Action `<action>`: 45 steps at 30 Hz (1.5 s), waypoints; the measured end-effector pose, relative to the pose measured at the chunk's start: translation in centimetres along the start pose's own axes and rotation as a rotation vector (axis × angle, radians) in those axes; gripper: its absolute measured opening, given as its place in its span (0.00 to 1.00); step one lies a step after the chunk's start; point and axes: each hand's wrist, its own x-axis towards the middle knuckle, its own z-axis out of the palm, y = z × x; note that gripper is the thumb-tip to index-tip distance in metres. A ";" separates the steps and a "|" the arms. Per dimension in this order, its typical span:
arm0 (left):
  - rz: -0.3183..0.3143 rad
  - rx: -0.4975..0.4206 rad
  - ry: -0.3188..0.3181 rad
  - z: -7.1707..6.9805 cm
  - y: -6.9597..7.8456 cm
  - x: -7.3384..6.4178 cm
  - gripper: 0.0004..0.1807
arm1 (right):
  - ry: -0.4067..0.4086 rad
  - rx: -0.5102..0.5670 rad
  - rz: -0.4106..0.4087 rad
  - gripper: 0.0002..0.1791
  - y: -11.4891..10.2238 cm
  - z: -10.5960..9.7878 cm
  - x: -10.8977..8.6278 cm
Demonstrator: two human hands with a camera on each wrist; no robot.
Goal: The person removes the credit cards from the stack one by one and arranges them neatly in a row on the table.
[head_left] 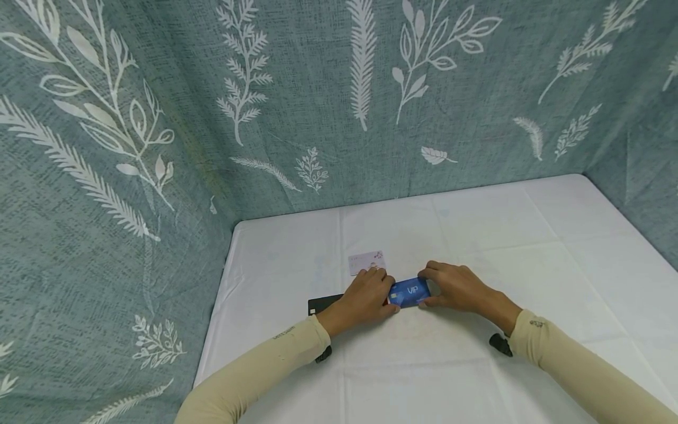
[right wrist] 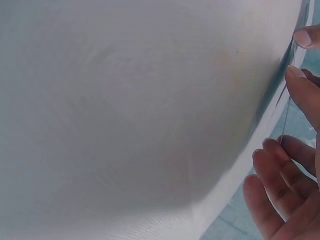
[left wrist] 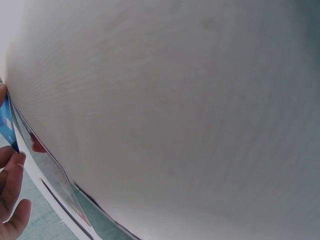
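Note:
A blue card marked VIP [head_left: 409, 292] is between my two hands in the head view, low over the white table. My left hand [head_left: 365, 299] pinches its left end, thumb at the near edge and fingertips at the far edge. At the other end my right hand [head_left: 457, 287] pinches the card between thumb and fingers. The right wrist view shows the card edge-on as a thin line beside the right fingers [right wrist: 280, 170]. In the left wrist view, part of the blue card [left wrist: 6, 125] shows by the left fingertips, with a small red patch [left wrist: 37, 145] behind it.
A black card [head_left: 320, 304] lies on the table, partly hidden by my left hand. Beyond that hand lies a pale card with a floral print [head_left: 365, 262]. The white-covered table [head_left: 413, 377] meets a green leaf-patterned curtain [head_left: 328, 106] at the back and sides.

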 end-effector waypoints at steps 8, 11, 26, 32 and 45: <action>-0.001 0.006 0.001 0.1 0.1 0.1 0.28 | 0.002 -0.002 0.003 0.33 -0.2 -0.1 -0.1; -0.002 0.005 0.001 0.1 0.1 0.0 0.28 | -0.002 -0.001 0.009 0.33 -0.2 -0.1 -0.1; -0.029 -0.010 -0.050 0.1 0.2 0.4 0.30 | 0.014 0.009 -0.020 0.33 0.1 0.0 -0.2; -0.022 -0.006 -0.041 0.1 0.1 0.5 0.29 | 0.006 0.011 -0.017 0.33 0.2 0.1 -0.1; -0.019 -0.007 -0.030 0.0 0.2 0.5 0.30 | -0.003 0.015 -0.008 0.32 0.3 0.2 -0.2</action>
